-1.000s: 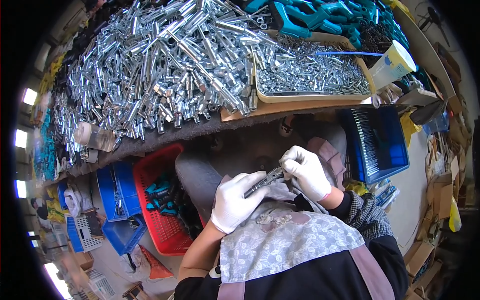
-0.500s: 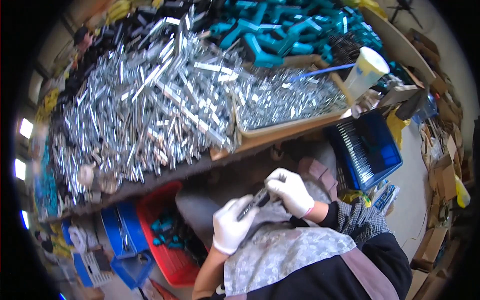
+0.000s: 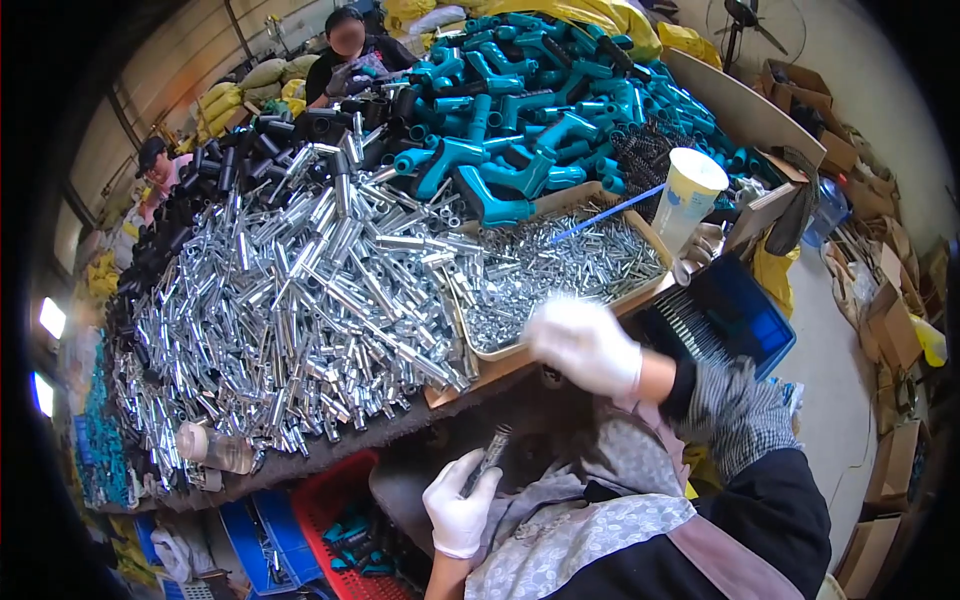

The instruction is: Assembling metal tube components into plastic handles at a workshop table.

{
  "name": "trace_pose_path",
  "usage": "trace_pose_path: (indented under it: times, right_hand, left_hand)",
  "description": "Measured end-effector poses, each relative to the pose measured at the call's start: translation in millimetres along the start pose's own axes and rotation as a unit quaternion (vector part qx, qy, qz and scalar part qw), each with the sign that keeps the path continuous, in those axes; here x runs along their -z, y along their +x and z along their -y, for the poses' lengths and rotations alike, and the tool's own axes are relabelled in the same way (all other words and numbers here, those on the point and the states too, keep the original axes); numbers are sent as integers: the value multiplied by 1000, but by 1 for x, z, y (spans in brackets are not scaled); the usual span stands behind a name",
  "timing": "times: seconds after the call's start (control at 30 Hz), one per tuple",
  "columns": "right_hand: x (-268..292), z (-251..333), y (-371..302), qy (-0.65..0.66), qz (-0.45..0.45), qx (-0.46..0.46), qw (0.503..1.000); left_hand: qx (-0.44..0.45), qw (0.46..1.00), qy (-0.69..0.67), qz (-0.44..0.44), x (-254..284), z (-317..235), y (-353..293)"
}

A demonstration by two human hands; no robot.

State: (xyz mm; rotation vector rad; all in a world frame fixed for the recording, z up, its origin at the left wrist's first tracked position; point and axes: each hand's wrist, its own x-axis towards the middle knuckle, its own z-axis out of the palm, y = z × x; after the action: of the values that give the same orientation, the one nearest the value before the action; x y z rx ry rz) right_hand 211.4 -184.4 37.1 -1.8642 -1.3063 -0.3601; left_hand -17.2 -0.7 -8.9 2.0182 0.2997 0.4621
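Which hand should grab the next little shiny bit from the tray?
Probably the right hand: it hovers empty at the edge of the tray of small metal parts. The left hand sits low by the lap, holding a metal tube.

White gloves are worn on the left hand [image 3: 458,510] and right hand [image 3: 585,345]. A dark grey metal rod [image 3: 487,459] is held in the left fingers. Beyond the fingers: silver tubes [image 3: 300,310], teal handles [image 3: 520,110], black parts [image 3: 260,145]. Below: red crate [image 3: 335,495].
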Motion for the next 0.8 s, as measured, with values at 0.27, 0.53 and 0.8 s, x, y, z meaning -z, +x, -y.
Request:
trace_pose_path:
  times: [0.27,0.53,0.8]
  right_hand:
    - [100,-180,132,-498,139,-373,771]
    - [113,-190,137,-578,74,-231,779]
    - [75,6,53,157,77,-177,968]
  left_hand:
    - [26,999,-2,-19,4,-1,-2]
    - [-33,999,20,13,4,-8,2]
    - [0,998,58,0,21,-16,-5]
